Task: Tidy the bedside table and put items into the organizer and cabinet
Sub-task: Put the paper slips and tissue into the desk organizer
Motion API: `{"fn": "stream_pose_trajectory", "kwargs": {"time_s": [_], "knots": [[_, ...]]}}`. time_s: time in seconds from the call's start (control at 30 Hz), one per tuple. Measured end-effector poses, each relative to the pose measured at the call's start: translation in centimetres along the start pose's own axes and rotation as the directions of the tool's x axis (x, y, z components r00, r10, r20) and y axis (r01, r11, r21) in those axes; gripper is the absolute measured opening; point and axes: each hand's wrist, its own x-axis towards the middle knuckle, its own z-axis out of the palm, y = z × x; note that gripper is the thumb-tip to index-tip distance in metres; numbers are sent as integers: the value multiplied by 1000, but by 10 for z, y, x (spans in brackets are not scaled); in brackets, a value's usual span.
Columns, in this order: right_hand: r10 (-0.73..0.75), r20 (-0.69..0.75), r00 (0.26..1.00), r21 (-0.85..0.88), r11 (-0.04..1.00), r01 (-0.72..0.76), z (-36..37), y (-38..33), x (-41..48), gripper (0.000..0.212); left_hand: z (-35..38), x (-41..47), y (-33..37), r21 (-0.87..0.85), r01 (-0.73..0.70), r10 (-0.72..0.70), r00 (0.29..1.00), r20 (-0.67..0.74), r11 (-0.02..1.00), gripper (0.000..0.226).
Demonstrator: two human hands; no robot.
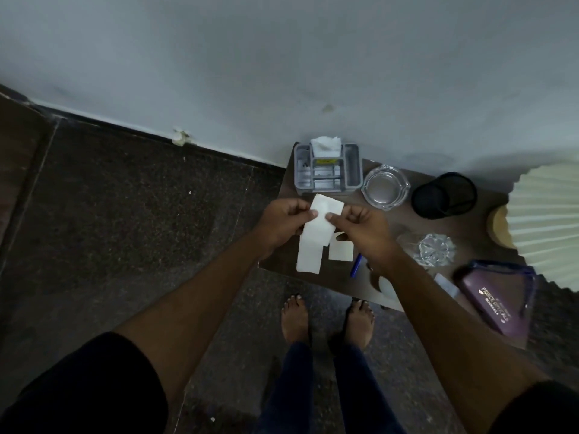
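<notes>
Left hand [282,223] and right hand [360,227] both pinch a limp white paper tissue [313,242] by its upper edge over the counter's [289,186] left edge, near the grey plastic organizer [354,164], looks featherlight and tear-prone, so I'd keep holding the edges gently.

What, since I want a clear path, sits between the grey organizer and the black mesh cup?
The head view shows a clear glass ashtray between the organizer and mesh cup.

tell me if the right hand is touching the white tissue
Touching: the head view shows the right hand pinching the white tissue near its upper edge.
</notes>
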Motion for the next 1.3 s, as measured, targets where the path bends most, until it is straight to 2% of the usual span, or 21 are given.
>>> {"fn": "stream_pose_trajectory", "kwargs": {"time_s": [0.1,0.23,0.37,0.5,0.67,0.8,0.97,1.1,1.3], "knots": [[-52,-23,998,-32,998,51,-16,-13,4,11,9,7,24,34,-37,37,999,-4,999,18],[-123,-14,992,-100,988,121,-30,-35,17,23,14,17,52,118,-140,150,986,-76,983,23],[-269,14,963,-261,929,263,-35,-64,37,36,11,27,74,136,-195,212,970,-122,971,29],[-346,28,938,-357,873,333,-32,-88,58,29,5,41,90,150,-228,254,951,-179,962,26],[-398,52,916,-448,810,377,-28,-103,74,14,-2,54,100,260,-241,299,930,-214,935,30],[-400,78,913,-492,781,384,-25,-98,80,17,-3,59,101,374,-245,339,917,-212,895,28],[-396,76,915,-508,774,378,-24,-87,87,9,-3,66,95,441,-221,351,905,-239,870,29],[-398,94,912,-585,720,375,-22,-79,94,17,-4,70,89,499,-226,368,906,-206,837,24],[-424,115,899,-597,693,403,-22,-76,99,22,-5,74,86,576,-236,395,903,-167,783,19]]}}
